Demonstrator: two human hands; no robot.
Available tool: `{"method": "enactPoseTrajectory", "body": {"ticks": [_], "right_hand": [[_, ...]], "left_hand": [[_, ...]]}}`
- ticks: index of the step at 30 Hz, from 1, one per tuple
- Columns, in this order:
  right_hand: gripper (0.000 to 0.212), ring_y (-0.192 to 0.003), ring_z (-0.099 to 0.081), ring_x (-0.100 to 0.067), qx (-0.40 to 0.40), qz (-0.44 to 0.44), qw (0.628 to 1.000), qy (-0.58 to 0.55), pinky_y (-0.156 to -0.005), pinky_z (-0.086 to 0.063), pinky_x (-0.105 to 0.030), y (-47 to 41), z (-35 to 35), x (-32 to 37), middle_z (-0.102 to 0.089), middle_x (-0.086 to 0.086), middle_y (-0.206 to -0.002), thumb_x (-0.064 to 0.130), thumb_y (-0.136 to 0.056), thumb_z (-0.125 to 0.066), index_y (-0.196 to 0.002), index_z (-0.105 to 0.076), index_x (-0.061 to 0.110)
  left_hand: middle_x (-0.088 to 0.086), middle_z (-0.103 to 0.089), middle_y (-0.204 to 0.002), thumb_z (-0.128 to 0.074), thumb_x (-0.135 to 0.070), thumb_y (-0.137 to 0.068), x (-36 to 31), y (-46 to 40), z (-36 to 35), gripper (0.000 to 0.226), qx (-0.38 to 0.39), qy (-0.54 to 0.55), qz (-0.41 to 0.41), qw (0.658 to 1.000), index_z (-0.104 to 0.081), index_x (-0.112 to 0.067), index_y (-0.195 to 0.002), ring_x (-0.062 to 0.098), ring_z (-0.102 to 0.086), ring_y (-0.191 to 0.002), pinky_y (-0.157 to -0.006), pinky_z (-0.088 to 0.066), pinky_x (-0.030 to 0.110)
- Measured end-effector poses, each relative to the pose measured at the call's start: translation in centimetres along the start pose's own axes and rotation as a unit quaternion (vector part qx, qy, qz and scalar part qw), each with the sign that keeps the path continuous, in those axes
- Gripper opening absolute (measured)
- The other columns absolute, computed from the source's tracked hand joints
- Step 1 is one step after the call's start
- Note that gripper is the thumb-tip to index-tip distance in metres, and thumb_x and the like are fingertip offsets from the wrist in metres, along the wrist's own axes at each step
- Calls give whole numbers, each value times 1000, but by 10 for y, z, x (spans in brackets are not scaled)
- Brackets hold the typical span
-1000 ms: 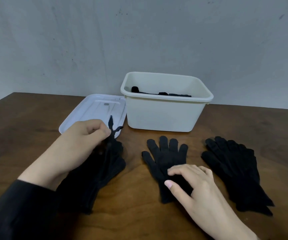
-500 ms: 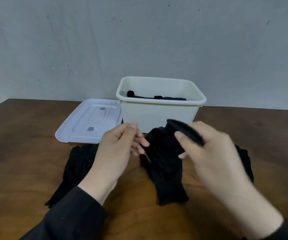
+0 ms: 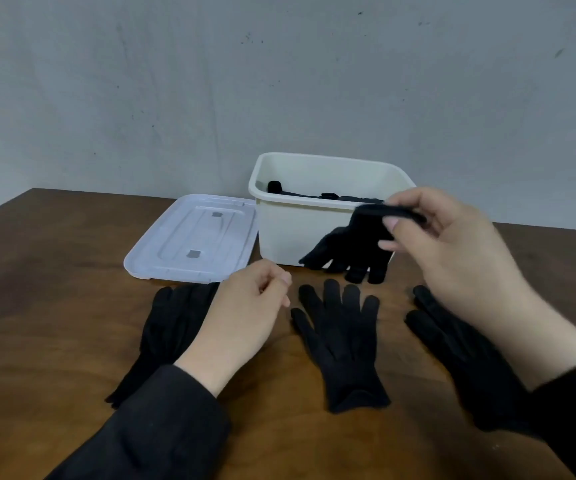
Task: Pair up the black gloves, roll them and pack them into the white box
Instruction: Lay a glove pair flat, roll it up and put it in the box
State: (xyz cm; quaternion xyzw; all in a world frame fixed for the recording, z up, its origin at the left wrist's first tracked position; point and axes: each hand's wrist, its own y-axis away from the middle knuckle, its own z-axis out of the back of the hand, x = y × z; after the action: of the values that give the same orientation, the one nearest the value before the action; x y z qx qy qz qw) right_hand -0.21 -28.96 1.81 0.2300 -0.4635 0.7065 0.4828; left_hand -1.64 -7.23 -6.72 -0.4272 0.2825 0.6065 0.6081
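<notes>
Black gloves lie in three places on the brown bench (image 3: 54, 271): a heap at the left (image 3: 172, 327), partly under the left wrist, a single glove flat in the middle (image 3: 342, 344) with its fingers toward the box, and another heap at the right (image 3: 459, 355), partly hidden by the right forearm. One more, the lifted glove (image 3: 355, 254), hangs in the air by its cuff, fingers drooping in front of the white box (image 3: 290, 233). The right hand (image 3: 452, 251) pinches that cuff between thumb and fingertips. The left hand (image 3: 248, 317) holds nothing, its fingers loosely curled above the bench, just beside the middle glove.

Dark rolled cloth, apparently gloves already packed, shows inside the box (image 3: 314, 194). Its white lid (image 3: 193, 240) lies flat to the left, touching or nearly touching the box wall.

The step in hand looks like pairing. Next, the lifted glove probably needs laying squarely on the flat one, cuffs and fingers matched, before rolling from one end. The soft knit will sag, so the free hand should steady it.
</notes>
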Motion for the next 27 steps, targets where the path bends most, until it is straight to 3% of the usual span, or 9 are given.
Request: {"method": "enactPoseTrajectory", "body": {"ticks": [2, 4, 7, 10, 15, 20, 23, 25, 27], "right_hand": [[21, -83, -68, -2, 33, 30, 997, 67, -73, -52, -20, 27, -9, -19, -73, 14, -94, 17, -95, -62, -97, -67, 37], [23, -108, -59, 13, 134, 23, 986, 95, -91, -46, -9, 61, -21, -42, -68, 28, -114, 19, -96, -61, -104, -64, 39], [19, -135, -28, 21, 257, 30, 956, 136, -114, -29, -13, 99, -34, -74, -48, 43, -134, 24, -97, -62, -102, -59, 41], [15, -137, -23, 22, 265, 32, 954, 137, -113, -23, -8, 103, -35, -83, -43, 45, -137, 28, -95, -65, -97, -58, 41], [14, -136, -21, 23, 263, 39, 955, 134, -108, -25, -3, 106, -32, -82, -45, 42, -137, 27, -96, -62, -97, -57, 41], [16, -135, -22, 24, 271, 29, 956, 110, -75, -30, 7, 108, -24, -81, -47, 43, -136, 22, -96, -62, -95, -57, 37], [15, -137, -20, 23, 289, 47, 949, 115, -93, -28, 4, 107, -25, -85, -44, 43, -138, 23, -96, -61, -95, -57, 37], [8, -139, -21, 19, 291, 70, 945, 131, -113, -18, -7, 106, -27, -88, -44, 41, -139, 30, -95, -62, -97, -58, 37], [15, -142, -21, 15, 293, 81, 941, 148, -118, -15, -20, 107, -27, -89, -43, 39, -141, 47, -93, -59, -105, -63, 38]], "left_hand": [[-17, -65, -79, -50, -32, -98, 0, 4, 0, 14, 49, -123, -46, 990, -62, -35, -93, -2, -59, -73, -66, -46, 16], [-19, -62, -88, -54, -34, -96, 1, 6, -2, 12, 108, -191, -82, 972, -62, -36, -104, -2, -58, -82, -74, -47, 15], [-19, -55, -108, -59, -52, -90, 7, 8, -11, 35, 201, -308, -116, 923, -58, -36, -121, 2, -50, -101, -94, -42, 25], [-15, -49, -117, -60, -65, -82, 11, 10, -16, 54, 222, -386, -119, 887, -52, -36, -127, 9, -43, -112, -102, -34, 34], [-16, -47, -118, -60, -69, -79, 11, 10, -16, 56, 211, -395, -110, 887, -53, -37, -125, 8, -41, -113, -103, -32, 35], [-19, -48, -122, -60, -67, -82, 12, 6, -15, 55, 208, -390, -105, 891, -54, -37, -126, 6, -43, -115, -103, -33, 33], [-20, -47, -120, -60, -69, -80, 14, 6, -15, 52, 206, -391, -106, 891, -54, -39, -122, 6, -43, -112, -101, -33, 31], [-20, -46, -114, -59, -71, -79, 15, 7, -17, 49, 196, -394, -110, 891, -54, -39, -115, 5, -42, -108, -96, -32, 29], [-20, -44, -109, -59, -73, -77, 15, 8, -19, 47, 189, -396, -113, 891, -52, -39, -109, 4, -40, -104, -93, -30, 29]]}}
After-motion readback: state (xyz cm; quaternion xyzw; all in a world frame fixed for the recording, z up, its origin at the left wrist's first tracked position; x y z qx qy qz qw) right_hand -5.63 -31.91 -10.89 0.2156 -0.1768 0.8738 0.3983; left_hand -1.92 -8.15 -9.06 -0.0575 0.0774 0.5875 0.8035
